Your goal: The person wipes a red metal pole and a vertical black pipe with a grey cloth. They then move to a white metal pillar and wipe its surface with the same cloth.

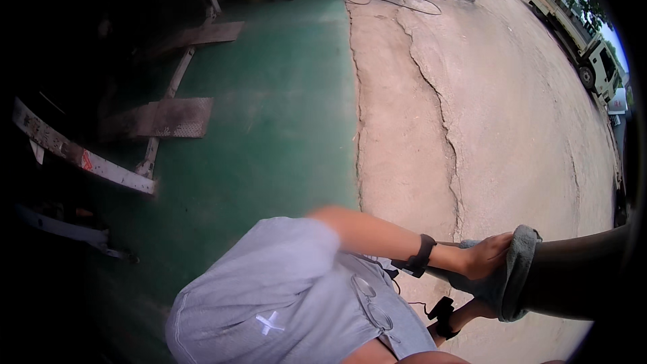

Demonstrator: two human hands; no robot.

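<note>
The step in hand looks like handling a grey cloth (519, 273) gathered about a dark, rounded thing (573, 273): the left hand (488, 256) curls over the cloth, fingers together, while the right hand (477, 308), near it, is partly hidden, its grip impossible to tell. The next move seems to call for an even hold from both. Cracked pale concrete (512, 128) spreads beyond the hands, with green flooring (269, 128) off to their left and a white truck (600, 64) well apart, ahead.
</note>
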